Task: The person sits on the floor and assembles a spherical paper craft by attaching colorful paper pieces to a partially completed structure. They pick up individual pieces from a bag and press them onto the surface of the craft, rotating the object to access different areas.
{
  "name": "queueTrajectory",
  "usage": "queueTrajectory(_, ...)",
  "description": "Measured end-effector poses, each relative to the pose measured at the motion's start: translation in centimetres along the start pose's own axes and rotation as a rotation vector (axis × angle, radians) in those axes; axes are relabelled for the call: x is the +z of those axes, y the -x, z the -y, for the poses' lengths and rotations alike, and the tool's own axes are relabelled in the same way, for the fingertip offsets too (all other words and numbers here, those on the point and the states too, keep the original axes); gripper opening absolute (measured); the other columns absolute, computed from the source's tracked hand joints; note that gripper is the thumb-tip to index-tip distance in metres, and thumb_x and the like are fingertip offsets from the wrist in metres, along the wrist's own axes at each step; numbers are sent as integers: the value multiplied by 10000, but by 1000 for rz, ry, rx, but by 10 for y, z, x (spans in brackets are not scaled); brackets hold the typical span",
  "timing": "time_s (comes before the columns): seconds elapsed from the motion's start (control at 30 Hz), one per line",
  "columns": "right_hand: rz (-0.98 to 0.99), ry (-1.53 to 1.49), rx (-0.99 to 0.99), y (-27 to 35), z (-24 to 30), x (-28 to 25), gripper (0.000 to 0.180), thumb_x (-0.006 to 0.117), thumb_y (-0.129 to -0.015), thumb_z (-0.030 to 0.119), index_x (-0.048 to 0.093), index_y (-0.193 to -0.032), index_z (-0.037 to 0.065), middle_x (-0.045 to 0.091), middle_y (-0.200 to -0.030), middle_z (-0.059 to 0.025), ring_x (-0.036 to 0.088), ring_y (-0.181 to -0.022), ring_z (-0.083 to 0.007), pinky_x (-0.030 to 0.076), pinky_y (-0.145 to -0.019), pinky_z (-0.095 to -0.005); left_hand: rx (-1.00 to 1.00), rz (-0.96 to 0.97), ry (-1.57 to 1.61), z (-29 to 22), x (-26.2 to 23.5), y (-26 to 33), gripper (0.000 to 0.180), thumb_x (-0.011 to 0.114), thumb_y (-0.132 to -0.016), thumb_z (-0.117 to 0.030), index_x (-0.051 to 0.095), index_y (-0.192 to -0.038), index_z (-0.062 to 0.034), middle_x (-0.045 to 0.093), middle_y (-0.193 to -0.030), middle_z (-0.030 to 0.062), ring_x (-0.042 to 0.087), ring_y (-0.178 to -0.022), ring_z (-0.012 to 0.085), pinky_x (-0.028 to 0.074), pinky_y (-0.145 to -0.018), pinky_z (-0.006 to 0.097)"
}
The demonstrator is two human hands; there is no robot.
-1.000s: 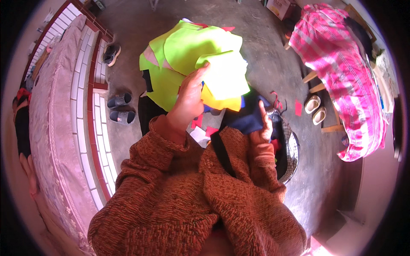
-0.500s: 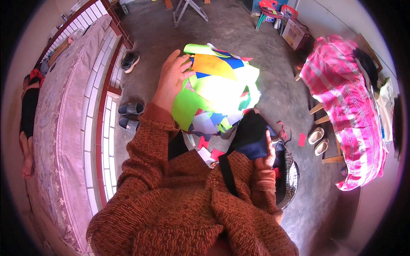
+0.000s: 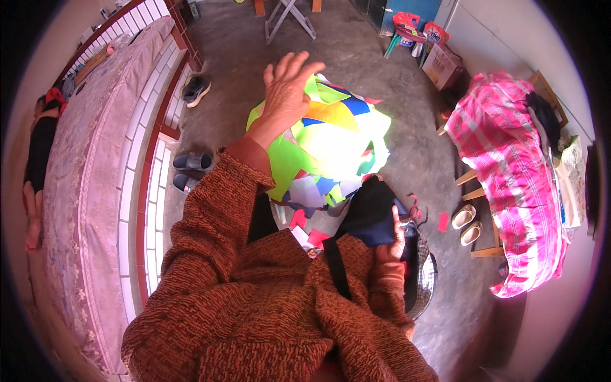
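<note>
A heap of bright fabric scraps, in neon green, yellow, orange, blue, grey and red, is piled up in front of me. Over its far left part reaches my left hand, fingers stretched and apart, with nothing visible in it. My right hand grips a dark navy cloth near my lap, the thumb pressed on top. Close beside that hand is a checked bag with dark contents. Small red scraps lie between the heap and my lap. Strong light washes out the heap's middle.
A bed with a pink cover runs along the left, dark slippers and black shoes beside it. At right, a pink checked cloth drapes over wooden furniture, with pale shoes near its legs. A cardboard box stands farther back.
My left hand has moved up and to the right, from the heap's left edge to over its far part. My right hand keeps its grip on the navy cloth. The view has shifted slightly.
</note>
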State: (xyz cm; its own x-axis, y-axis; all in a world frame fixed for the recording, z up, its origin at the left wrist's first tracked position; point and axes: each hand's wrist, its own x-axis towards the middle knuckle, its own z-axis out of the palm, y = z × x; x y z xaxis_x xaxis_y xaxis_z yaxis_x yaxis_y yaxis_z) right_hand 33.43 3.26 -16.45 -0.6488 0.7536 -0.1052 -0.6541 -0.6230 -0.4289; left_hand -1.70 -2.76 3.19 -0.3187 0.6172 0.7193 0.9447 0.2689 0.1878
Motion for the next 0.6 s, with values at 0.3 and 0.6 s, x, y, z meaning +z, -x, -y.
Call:
queueTrajectory(0.3,-65,35,-5,0,1,-7,578,608,-821,235,448,-1339,32,411,-1404,-123,396,-1286,-274,283,-1096,-429,108,182,-201,1,0,19,265,586,-666,52,590,-893,-82,514,-1276,98,345,-1310,274,160,-1070,542)
queueTrajectory(0.6,-12,5,2,2,1,6,634,585,-839,259,363,-1385,27,350,-1440,-146,338,-1325,-298,223,-1119,-466,43,37,-116,-16,-25,66,244,547,-669,64,562,-864,-82,556,-1204,113,444,-1230,295,217,-1048,515)
